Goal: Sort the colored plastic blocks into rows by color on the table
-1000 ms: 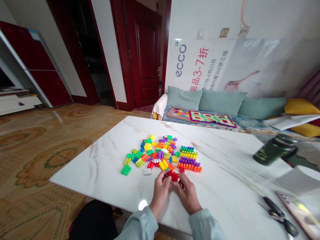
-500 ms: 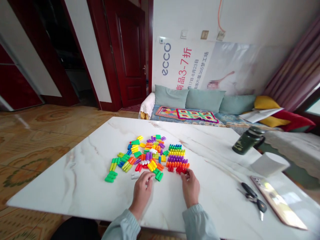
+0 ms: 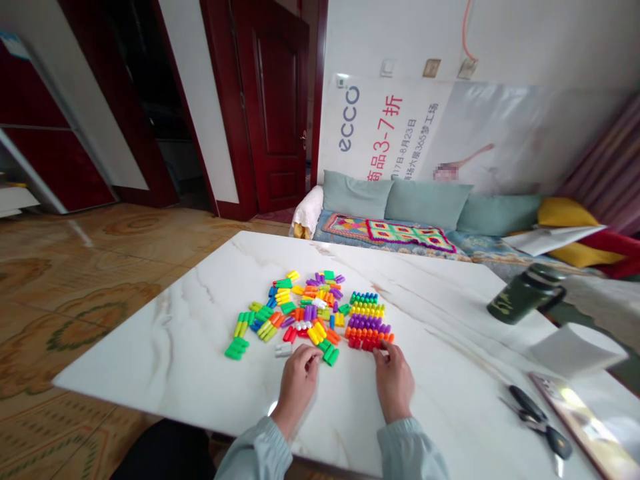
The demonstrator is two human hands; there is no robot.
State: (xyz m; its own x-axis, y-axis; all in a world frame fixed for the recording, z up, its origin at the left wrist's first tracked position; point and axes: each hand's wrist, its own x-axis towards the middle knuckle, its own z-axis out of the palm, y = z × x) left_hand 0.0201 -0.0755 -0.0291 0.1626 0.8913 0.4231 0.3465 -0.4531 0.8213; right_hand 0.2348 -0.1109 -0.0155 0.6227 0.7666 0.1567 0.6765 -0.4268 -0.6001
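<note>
Low over the near middle of the white marble-patterned table (image 3: pixel 190 320), my left hand (image 3: pixel 300 380) has its fingers curled together beside a green block piece (image 3: pixel 330 355). What it holds, if anything, is hidden. My right hand (image 3: pixel 395 381) has thumb and fingers closed at the right end of a red block row (image 3: pixel 369 345), gripping a red block there. Behind that row stand neat rows of orange (image 3: pixel 367 335), purple (image 3: pixel 369 323), yellow (image 3: pixel 368 310) and green-blue round-topped blocks (image 3: pixel 364 298). Left of them lies a loose heap of mixed coloured blocks (image 3: pixel 310 311), with a white block piece (image 3: pixel 283 350) nearest me.
On the right of the table are a dark green flask (image 3: pixel 525 293), a white paper-like object (image 3: pixel 577 350), keys (image 3: pixel 540 420) and a phone (image 3: pixel 585 417). A sofa with pale green cushions (image 3: pixel 430 203) stands beyond the far edge.
The view has turned slightly left, so everything sits further right. The red pieces at my right fingers now show closer together in their row. Both hands keep nearly the same pose.
</note>
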